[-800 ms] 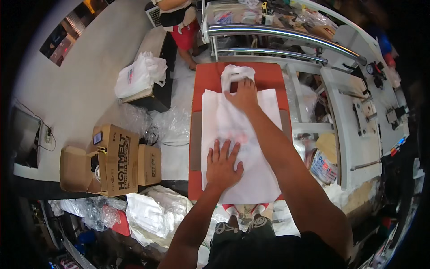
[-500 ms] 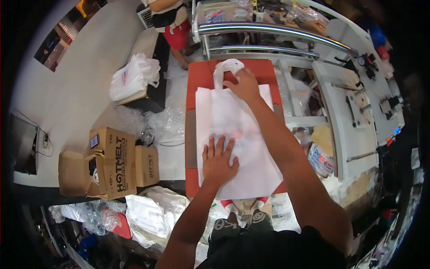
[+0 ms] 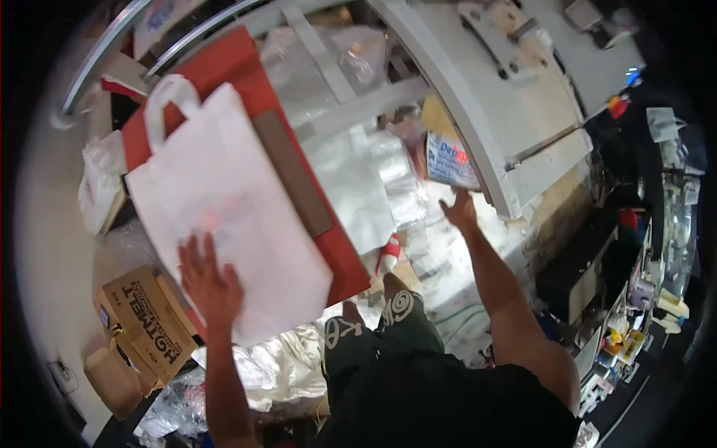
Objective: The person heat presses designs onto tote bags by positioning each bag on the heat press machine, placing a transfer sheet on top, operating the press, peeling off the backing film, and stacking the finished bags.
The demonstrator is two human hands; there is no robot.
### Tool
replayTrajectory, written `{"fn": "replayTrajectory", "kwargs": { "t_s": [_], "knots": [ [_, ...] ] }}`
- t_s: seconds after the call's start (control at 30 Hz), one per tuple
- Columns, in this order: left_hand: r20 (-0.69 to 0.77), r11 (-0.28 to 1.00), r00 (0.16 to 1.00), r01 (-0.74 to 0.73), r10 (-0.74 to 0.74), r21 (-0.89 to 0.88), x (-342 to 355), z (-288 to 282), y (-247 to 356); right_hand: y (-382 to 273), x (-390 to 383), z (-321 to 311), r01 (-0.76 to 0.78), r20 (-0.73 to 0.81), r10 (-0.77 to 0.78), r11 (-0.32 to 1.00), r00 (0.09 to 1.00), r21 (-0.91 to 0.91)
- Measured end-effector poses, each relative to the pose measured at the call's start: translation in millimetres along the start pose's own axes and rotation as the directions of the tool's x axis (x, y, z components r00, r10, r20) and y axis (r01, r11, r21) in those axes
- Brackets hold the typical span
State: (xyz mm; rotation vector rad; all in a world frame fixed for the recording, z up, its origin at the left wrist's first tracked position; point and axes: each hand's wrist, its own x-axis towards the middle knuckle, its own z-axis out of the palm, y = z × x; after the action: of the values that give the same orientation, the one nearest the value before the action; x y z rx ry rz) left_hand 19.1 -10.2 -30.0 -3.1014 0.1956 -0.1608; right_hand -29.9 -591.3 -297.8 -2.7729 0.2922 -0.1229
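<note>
In the head view, the white bag (image 3: 254, 198) lies on the red surface (image 3: 347, 267). The left hand (image 3: 215, 291) rests upon its lower left part, fingers (image 3: 208, 257) spread. The right hand (image 3: 461, 211), its fingers apart, is beyond the bag's right side.

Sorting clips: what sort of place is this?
Probably a workshop, perhaps for printing: a white bag with a reddish mark lies on a red board; a metal frame and cardboard box stand nearby.

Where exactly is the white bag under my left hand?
In the head view, the white bag lies left of centre on the red board, its handle toward the upper left.
</note>
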Motion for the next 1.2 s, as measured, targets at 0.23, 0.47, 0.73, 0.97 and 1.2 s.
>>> {"fn": "replayTrajectory", "kwargs": {
  "t_s": [0.23, 0.47, 0.73, 0.97, 1.2],
  "knots": [
    [0.037, 0.998, 0.998, -0.050, 0.049, 0.028, 7, 20, -1, 122, 117, 61, 0.078, 0.076, -0.061, 0.968, 0.995, -0.240],
    [0.042, 0.997, 0.996, -0.078, 0.078, 0.012, 9, 21, -11, 76, 189, 81, 0.479, 0.252, -0.408, 0.758, 0.878, -0.442],
    [0.044, 0.999, 0.999, -0.032, 0.031, 0.012, 12, 17, -4, 56, 192, 37, 0.481, -0.034, -0.548, 0.760, 0.836, -0.437],
    [0.195, 0.997, 0.978, 0.078, -0.076, 0.000, 10, -7, -4, -84, -17, -116, 0.371, 0.278, -0.440, 0.889, 0.854, 0.269],
    [0.051, 0.965, 0.996, -0.052, 0.068, -0.258, -9, -84, 30, -272, -13, -276, 0.227, 0.447, -0.536, 0.784, 0.716, 0.577]
  ]
}}
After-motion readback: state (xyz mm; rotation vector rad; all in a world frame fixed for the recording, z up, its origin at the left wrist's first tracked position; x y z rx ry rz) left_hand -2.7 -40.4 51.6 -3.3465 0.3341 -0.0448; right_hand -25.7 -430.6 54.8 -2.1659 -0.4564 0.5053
